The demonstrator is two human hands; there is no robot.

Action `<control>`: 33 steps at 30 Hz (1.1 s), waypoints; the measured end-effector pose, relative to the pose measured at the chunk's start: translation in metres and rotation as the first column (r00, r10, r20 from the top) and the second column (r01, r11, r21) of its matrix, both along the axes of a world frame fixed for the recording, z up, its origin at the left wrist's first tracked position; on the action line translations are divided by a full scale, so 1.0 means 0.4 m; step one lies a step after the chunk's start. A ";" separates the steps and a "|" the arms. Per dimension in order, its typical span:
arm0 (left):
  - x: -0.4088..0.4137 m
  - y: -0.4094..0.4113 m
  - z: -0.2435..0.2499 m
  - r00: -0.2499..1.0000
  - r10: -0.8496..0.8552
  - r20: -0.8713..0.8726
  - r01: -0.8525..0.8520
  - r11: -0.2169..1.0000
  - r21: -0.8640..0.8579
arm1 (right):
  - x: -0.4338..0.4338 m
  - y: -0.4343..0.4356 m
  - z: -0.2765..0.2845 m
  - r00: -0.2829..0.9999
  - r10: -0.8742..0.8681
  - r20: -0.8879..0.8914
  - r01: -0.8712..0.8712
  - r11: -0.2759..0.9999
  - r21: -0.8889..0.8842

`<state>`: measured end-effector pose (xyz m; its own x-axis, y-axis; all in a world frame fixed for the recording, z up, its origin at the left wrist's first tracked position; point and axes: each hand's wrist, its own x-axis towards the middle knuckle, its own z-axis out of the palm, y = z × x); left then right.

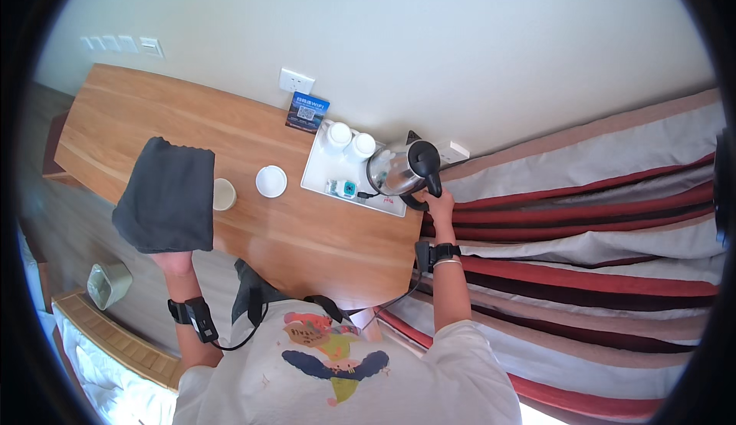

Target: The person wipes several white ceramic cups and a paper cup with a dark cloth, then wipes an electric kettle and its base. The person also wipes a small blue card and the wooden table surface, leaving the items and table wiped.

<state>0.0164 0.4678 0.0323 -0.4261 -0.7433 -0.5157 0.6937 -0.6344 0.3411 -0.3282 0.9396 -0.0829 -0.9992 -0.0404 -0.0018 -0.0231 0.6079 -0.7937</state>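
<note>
My right hand [440,203] is closed round the black handle of a glass electric kettle [397,169], at the right end of a white tray [313,178]. A dark grey cloth [169,195] drapes over my left hand [175,261]; its fingers are hidden beneath, and only the heel of the hand and the wrist show. Just right of the cloth stands a cream cup [224,194], partly covered by it. A small white round dish [271,182] lies between that cup and the tray. On the tray are two white mugs [339,136] and small packets [342,188].
All this rests on a wooden desk [310,235] against a wall. A blue sign [307,113] leans below a wall socket [296,80]. Striped curtains [575,275] hang close on the right. A waste bin [109,285] and a wooden-framed seat [121,339] stand at lower left.
</note>
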 end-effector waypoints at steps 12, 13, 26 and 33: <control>-0.017 -0.002 -0.005 0.996 -0.067 -0.050 0.066 0.997 -0.028 | -0.015 -0.021 0.009 0.998 -0.067 -0.007 0.068 0.992 0.105; -0.019 -0.002 -0.005 0.996 -0.070 -0.051 0.068 0.997 -0.030 | -0.016 -0.018 -0.003 0.998 -0.045 -0.046 0.051 0.989 0.138; 0.015 -0.001 -0.007 0.997 -0.064 -0.045 0.063 0.998 -0.017 | 0.184 -0.246 0.165 0.818 0.281 -0.503 -0.033 0.894 0.446; 0.053 0.012 -0.025 0.998 -0.047 -0.031 0.048 0.998 0.034 | 0.144 -0.396 -0.215 0.746 0.665 -0.034 -0.603 0.697 0.389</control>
